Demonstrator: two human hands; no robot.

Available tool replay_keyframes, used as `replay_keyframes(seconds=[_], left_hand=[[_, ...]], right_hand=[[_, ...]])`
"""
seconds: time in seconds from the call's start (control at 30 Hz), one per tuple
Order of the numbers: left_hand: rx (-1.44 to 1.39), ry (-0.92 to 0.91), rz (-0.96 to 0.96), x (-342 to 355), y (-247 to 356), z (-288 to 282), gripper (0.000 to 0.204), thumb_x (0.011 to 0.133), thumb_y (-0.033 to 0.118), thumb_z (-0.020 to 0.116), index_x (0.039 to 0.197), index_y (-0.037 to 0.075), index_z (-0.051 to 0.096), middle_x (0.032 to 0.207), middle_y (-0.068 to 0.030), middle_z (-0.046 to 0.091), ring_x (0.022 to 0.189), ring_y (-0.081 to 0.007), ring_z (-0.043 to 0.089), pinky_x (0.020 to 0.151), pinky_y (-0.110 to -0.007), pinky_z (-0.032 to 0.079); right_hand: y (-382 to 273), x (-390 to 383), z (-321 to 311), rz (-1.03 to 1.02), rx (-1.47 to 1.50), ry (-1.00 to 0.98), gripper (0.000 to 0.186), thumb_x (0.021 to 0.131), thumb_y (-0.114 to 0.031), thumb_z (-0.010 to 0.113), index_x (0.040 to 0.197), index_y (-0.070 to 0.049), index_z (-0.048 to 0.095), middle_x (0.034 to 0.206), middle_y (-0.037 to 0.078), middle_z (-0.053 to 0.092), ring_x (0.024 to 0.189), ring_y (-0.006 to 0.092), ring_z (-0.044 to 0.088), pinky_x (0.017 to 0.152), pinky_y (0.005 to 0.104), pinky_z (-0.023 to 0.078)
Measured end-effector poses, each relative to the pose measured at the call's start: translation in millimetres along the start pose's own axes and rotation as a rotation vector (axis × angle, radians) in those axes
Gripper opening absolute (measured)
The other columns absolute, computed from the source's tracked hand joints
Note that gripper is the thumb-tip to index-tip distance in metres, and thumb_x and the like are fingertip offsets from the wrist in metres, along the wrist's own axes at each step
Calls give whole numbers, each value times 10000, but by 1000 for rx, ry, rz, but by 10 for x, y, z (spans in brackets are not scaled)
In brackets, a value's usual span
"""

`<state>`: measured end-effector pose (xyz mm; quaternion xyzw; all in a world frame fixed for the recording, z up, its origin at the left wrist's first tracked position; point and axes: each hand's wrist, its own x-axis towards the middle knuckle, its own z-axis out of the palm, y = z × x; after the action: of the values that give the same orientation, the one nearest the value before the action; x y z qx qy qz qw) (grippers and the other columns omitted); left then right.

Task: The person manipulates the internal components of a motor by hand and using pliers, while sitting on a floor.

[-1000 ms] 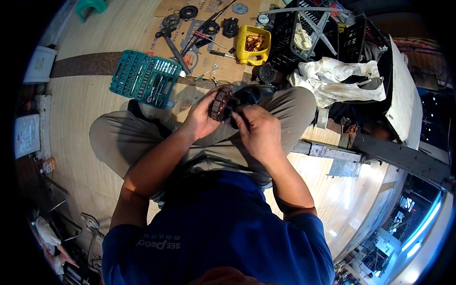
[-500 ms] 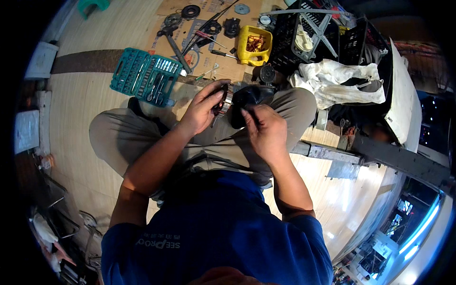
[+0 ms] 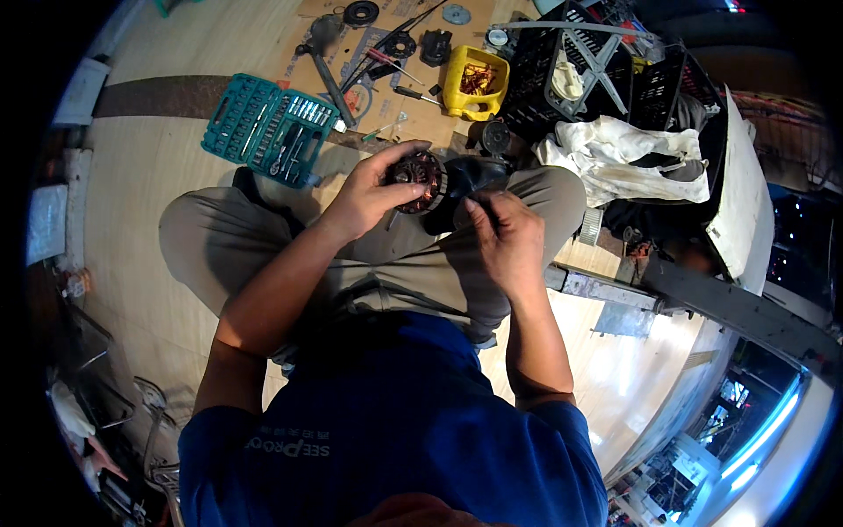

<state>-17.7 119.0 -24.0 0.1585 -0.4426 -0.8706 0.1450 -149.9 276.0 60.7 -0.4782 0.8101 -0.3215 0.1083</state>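
My left hand [image 3: 364, 193] grips a round copper-wound motor core [image 3: 416, 183] with a silvery ribbed rim, its thumb laid across the dark reddish windings. The wound face is turned up, above the gap between my knees. To its right, my right hand [image 3: 507, 239] is closed, thumb against curled fingers, near my right knee and apart from the core. Whatever those fingers may hold is hidden. Behind the core lies a black shoe [image 3: 470, 176], and a dark round motor part [image 3: 494, 138] stands just beyond it.
An open green socket set [image 3: 268, 132] lies ahead on the left. A cardboard sheet [image 3: 386, 105] bears a hammer [image 3: 332, 83], screwdrivers and motor parts. The yellow cut-open container [image 3: 455, 97] holds copper scraps. Black crates [image 3: 527, 79] and a white cloth [image 3: 588, 158] stand at right.
The core has been tipped from nearly edge-on so that its wound face shows. My right hand has shifted slightly right and nearer to me, away from the core.
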Motion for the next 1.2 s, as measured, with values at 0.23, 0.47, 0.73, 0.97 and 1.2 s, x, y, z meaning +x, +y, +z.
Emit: replay_keyframes(seconds=[0.23, 0.47, 0.73, 0.97, 1.2], left_hand=[[27, 25, -7, -8, 16, -16, 549, 853, -23, 585, 1376, -34, 420, 1190, -122, 601, 1073, -168, 594, 943, -303, 475], [34, 46, 15, 5, -32, -49, 550, 859, -26, 581, 1382, -34, 409, 1193, -124, 601, 1074, -170, 595, 950, -310, 472], [-99, 92, 61, 35, -90, -40, 537, 839, -31, 534, 1364, -31, 419, 1202, -139, 583, 1098, -192, 580, 949, -339, 475], [-580, -48, 5, 77, -121, -263, 506, 860, 228, 528, 1318, 19, 477, 1152, -150, 601, 1043, -221, 574, 839, -367, 458], [-859, -142, -109, 99, -79, -315, 599, 852, 403, 523, 1321, 33, 476, 1174, -193, 552, 1001, -319, 490, 774, -403, 394]], right_hand=[[61, -13, 32, 28, 18, -44, 116, 836, -104, 686, 889, -2, 668, 867, 176, 664, 793, 363, 642, 686, 393, 511], [2, -10, 14, 17, 130, -81, 91, 830, -69, 679, 885, 2, 668, 846, 181, 656, 772, 363, 638, 676, 384, 508], [-106, -67, -30, -3, 33, -88, 122, 837, -96, 669, 920, -7, 664, 837, 193, 648, 772, 388, 631, 673, 408, 512], [-447, -295, -80, -19, 239, -423, 290, 915, -123, 593, 1182, -11, 601, 959, 231, 658, 883, 403, 639, 762, 412, 514], [-429, -449, -257, -29, 440, -646, 446, 965, -281, 526, 1296, 18, 509, 979, 268, 618, 927, 394, 605, 820, 422, 483]])
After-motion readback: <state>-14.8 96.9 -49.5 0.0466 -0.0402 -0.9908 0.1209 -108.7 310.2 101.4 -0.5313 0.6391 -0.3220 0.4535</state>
